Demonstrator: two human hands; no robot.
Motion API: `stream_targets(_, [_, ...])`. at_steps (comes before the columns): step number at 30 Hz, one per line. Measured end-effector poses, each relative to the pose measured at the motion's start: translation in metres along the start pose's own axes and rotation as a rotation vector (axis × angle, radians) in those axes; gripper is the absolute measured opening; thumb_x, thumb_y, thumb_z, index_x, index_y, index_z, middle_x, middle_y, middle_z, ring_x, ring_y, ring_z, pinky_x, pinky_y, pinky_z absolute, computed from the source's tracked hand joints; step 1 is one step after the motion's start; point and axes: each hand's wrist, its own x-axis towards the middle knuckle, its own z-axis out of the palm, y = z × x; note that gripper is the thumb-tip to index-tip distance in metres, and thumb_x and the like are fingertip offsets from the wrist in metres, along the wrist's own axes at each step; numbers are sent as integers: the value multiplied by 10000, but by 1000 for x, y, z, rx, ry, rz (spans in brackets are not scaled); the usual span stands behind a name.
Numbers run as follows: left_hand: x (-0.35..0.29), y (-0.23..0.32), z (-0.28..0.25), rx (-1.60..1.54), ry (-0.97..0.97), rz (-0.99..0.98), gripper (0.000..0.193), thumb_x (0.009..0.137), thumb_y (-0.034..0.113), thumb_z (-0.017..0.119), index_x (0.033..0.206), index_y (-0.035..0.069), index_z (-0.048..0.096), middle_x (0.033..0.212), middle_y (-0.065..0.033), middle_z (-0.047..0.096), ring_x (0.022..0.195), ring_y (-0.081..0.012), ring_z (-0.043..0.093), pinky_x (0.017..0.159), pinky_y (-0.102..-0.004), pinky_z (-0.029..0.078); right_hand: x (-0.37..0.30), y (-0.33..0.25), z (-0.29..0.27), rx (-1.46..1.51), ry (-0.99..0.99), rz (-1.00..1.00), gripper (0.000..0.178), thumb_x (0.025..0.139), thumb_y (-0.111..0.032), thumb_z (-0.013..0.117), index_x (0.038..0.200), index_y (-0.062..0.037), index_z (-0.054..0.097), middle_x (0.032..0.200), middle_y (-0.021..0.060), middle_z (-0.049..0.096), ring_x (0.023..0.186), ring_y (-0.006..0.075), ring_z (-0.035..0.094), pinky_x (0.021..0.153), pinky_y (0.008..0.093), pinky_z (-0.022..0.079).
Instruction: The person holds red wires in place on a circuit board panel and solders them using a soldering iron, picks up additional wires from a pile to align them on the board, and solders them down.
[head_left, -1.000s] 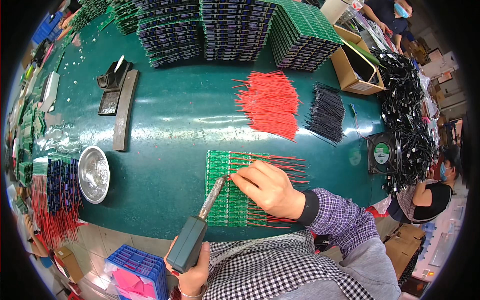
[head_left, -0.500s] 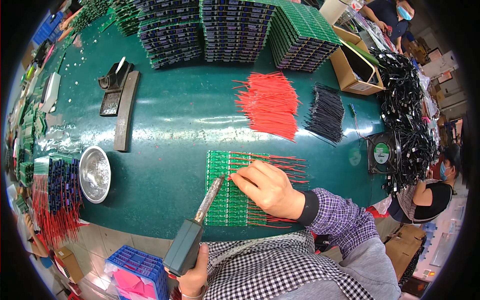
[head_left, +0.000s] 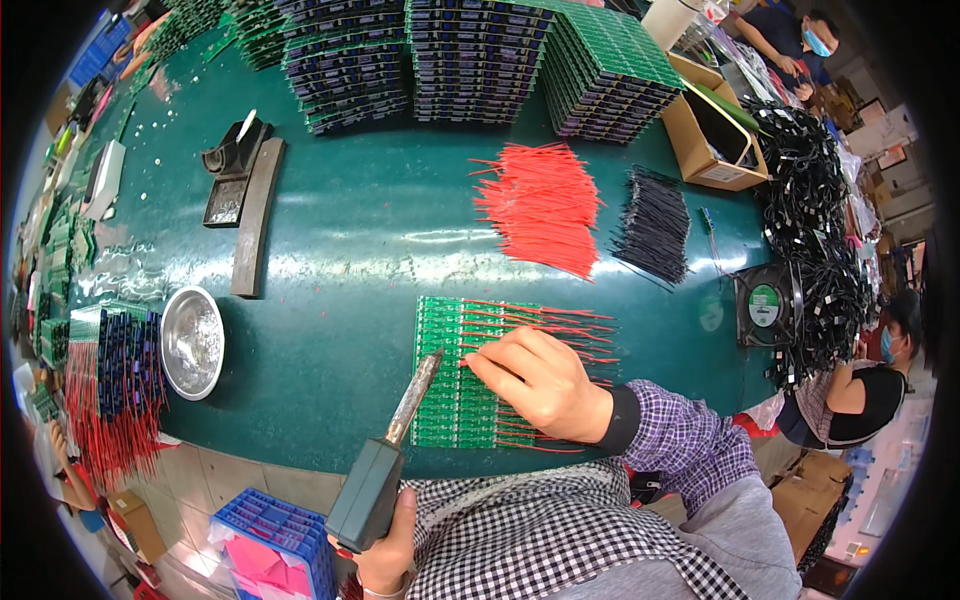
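My left hand (head_left: 388, 545) grips the dark green handle of a soldering iron (head_left: 385, 465), whose metal tip rests at the left part of a green circuit board panel (head_left: 452, 400) on the green table (head_left: 350, 240). My right hand (head_left: 540, 380) lies on the panel, fingers pinched on a thin red wire (head_left: 540, 322) among several red wires lying across the board to the right.
A loose pile of red wires (head_left: 540, 205) and a pile of black wires (head_left: 655, 222) lie beyond the board. Stacks of circuit boards (head_left: 470, 55) line the far edge. A metal bowl (head_left: 192, 342), an iron stand (head_left: 232, 165), a small fan (head_left: 765, 305), a cardboard box (head_left: 705, 130).
The soldering iron tip has shifted slightly along the board's left side. My right hand stays on the wires almost unmoved.
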Motion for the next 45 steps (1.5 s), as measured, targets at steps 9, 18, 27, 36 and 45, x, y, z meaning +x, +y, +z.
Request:
stream_targets(9, [7,-1,8,65,88,123,261,778,87,834,987,-28,729,813,-112,703,654,-222,663,604,-333,515,-2,-1,2,6,-40,9,319,709,-63,682,1011,40,663,929,96,627,814,237,603,703,342,542])
stream_targets(18, [13,3,6,107,-12,155,241,763,51,813,966,-40,721,812,-108,679,655,-215,648,598,-322,507,-2,0,3,-5,-28,6,303,708,-62,684,994,38,662,915,90,621,809,232,599,687,335,540])
stream_targets(27, [13,8,4,137,-31,112,245,761,64,819,960,-37,719,804,-99,672,649,-193,635,594,-313,498,-1,-1,4,-18,-29,8,289,710,-65,685,979,38,663,896,86,613,797,228,593,677,330,535])
stream_targets(36, [-2,2,1,55,-4,-20,307,811,18,819,1085,-31,690,944,-85,697,822,-193,650,749,-328,523,-2,0,5,-11,-22,9,289,711,-60,685,983,36,666,888,83,607,800,225,591,671,328,530])
stream_targets(45, [-4,0,4,9,50,38,337,796,54,831,1098,-37,713,958,-120,721,821,-211,673,744,-337,526,-3,-2,4,-24,-7,4,303,716,-59,693,1003,32,663,905,85,616,811,227,597,674,339,518])
